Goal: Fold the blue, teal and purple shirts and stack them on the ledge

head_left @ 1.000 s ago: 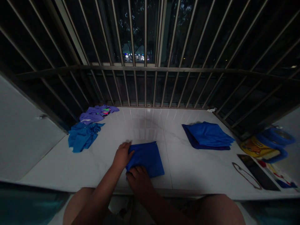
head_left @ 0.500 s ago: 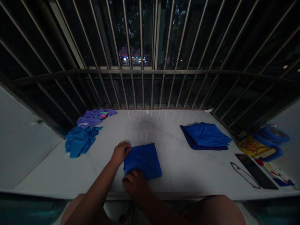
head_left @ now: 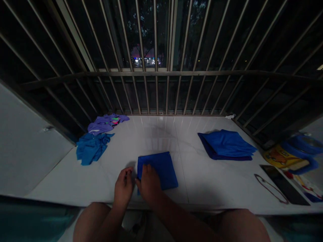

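Folded blue cloth (head_left: 165, 169) lies flat on a pale, glossy ledge (head_left: 207, 185), near its front edge and between the person's knees as seen from above. Right hand (head_left: 150, 183): laid over the left part of the cloth, fingers close together on the upper face, thumb at the left edge; whether it pinches the fabric cannot be told. Left hand (head_left: 123, 186): just beside that same edge and apart from it, fingers curled, thumb near the fingertips in a narrow posture; whether anything is held between them cannot be told.

At far right, against the side wall, sits a yellow-and-blue object (head_left: 285, 157) bearing a cartoon figure, apparently a container; its interior is too dark and blurred for any contents to be made out. Before it lie a dark flat rectangle (head_left: 285, 185) and, beside this, a thin loop (head_left: 285, 202). A blue fabric stack (head_left: 227, 144) rests right of centre, its layers fanned. At left, a purple garment (head_left: 103, 123) lies crumpled behind a lighter blue garment (head_left: 92, 148). Metal bars (head_left: 156, 94) close the rear.
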`<control>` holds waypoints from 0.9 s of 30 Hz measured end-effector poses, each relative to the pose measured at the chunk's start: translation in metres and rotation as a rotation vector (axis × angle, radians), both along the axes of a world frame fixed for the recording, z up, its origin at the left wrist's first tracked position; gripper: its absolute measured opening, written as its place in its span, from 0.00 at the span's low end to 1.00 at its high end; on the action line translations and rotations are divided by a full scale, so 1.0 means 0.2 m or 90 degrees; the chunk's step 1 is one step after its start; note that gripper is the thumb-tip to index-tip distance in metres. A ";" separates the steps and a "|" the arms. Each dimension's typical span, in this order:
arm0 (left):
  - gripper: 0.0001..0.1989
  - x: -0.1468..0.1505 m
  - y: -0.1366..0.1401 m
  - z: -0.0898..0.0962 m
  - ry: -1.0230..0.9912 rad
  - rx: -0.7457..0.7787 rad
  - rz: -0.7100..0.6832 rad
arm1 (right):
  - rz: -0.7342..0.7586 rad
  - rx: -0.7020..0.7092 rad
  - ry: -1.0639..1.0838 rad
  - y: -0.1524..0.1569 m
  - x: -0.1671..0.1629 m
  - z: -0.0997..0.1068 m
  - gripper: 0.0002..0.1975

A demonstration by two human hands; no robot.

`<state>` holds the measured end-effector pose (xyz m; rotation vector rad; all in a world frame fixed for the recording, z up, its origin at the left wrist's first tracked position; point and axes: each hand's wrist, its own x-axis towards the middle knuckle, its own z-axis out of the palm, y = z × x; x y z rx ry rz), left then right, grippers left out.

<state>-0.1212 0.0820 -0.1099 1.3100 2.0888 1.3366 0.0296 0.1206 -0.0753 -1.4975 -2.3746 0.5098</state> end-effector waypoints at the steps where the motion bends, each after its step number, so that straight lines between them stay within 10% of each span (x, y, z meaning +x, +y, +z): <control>1: 0.21 0.02 -0.03 -0.01 -0.010 0.001 -0.001 | -0.010 -0.019 -0.013 0.03 -0.02 0.01 0.26; 6: 0.22 0.06 -0.11 -0.07 -0.025 -0.010 -0.069 | -0.022 -0.099 0.006 0.12 -0.02 0.04 0.11; 27: 0.22 0.10 -0.11 -0.10 0.057 0.051 -0.129 | -0.092 -0.251 0.268 0.30 0.13 0.02 0.11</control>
